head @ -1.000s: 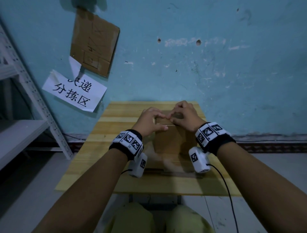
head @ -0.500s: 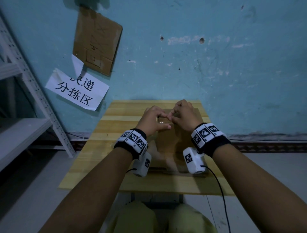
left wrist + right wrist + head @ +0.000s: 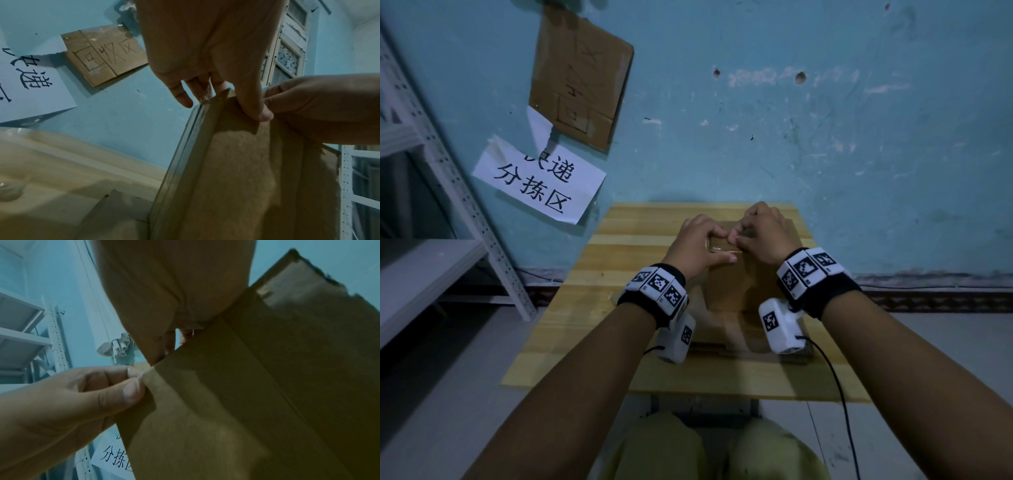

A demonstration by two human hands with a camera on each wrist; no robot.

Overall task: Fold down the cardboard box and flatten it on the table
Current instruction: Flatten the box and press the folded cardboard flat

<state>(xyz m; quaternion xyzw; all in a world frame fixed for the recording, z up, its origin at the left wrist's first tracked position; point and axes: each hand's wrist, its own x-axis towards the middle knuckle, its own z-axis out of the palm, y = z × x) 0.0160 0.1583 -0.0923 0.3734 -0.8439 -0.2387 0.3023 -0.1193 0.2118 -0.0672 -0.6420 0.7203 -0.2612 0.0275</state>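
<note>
A brown cardboard box (image 3: 736, 287) stands upright on the wooden table (image 3: 619, 246), its top reaching my hands. My left hand (image 3: 710, 241) grips the box's top edge, thumb on the near face and fingers behind. In the left wrist view the thumb of my left hand (image 3: 236, 97) presses the cardboard box (image 3: 236, 170). My right hand (image 3: 744, 238) has its fingers curled over the same top edge, right beside the left. In the right wrist view my right hand (image 3: 174, 337) covers the top of the box (image 3: 246, 394), and the left hand (image 3: 127, 386) pinches its corner.
A flat cardboard piece (image 3: 726, 346) lies on the table under the box's near side. A white metal shelf rack (image 3: 448, 178) stands at the left. On the blue wall hang a paper sign (image 3: 541, 181) and a cardboard sign (image 3: 582, 75).
Both hands have stayed at the box's top edge, with the right hand drawn slightly closer to the left. The box still stands upright.
</note>
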